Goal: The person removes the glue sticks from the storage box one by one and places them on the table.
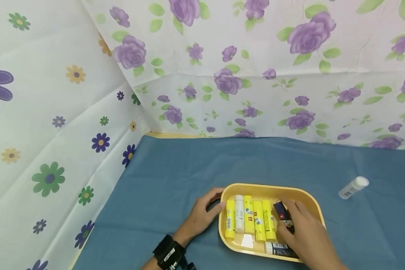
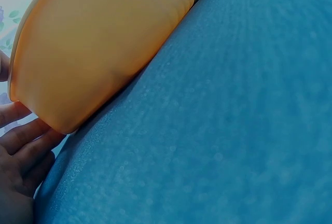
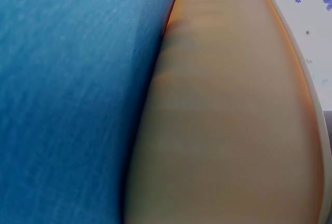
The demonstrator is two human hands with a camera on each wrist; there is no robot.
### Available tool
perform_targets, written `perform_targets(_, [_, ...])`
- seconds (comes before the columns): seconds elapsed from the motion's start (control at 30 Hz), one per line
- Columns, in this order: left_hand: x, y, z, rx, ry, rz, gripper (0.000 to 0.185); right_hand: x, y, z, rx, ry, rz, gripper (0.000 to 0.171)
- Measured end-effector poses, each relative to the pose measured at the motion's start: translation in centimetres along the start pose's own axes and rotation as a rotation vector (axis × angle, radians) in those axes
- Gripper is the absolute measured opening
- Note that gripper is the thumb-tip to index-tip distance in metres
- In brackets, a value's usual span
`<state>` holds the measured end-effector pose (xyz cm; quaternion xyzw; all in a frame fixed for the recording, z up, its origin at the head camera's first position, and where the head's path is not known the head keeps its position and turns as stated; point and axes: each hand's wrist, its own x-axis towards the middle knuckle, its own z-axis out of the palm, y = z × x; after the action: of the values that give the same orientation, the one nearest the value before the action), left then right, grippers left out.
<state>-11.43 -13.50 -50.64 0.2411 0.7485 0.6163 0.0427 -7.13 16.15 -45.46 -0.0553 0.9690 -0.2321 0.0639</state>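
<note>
A yellow oval tray [image 1: 266, 186] lies on the blue cloth. In it stand side by side several yellow glue sticks [image 1: 258, 220] and a white one [image 1: 239, 213]. A dark stick with a white label [image 1: 277, 247] lies across the near end. My left hand [image 1: 217, 200] holds the tray's left rim, thumb on top; in the left wrist view its fingers [image 2: 23, 143] lie against the tray's outer wall [image 2: 93, 42]. My right hand [image 1: 284, 222] pinches a dark glue stick [image 1: 280, 210] inside the tray, right of the yellow ones. The right wrist view shows only the tray wall [image 3: 228, 120].
A white glue stick [image 1: 353, 187] lies alone on the blue cloth [image 1: 175, 168] to the right of the tray. Floral sheets [image 1: 229, 82] wall in the table at the back and left. A black wrist strap [image 1: 168, 253] sits on my left arm.
</note>
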Motion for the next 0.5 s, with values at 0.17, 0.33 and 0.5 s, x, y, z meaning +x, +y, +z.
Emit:
perform_targets(0.17, [-0.5, -0.5, 0.5, -0.038, -0.016, -0.039, 0.037, -0.3, 0.7, 0.0, 0.079, -0.092, 0.048, 0.066])
perform_targets(0.33, [-0.8, -0.5, 1.0, -0.080, -0.033, -0.084, 0.036, -0.4, 1.2, 0.0, 0.110, -0.113, 0.062, 0.070])
perform_targets(0.5, [0.0, 0.0, -0.1, -0.058, -0.003, -0.082, 0.035, 0.3, 0.3, -1.3, 0.211, 0.012, -0.030, 0.062])
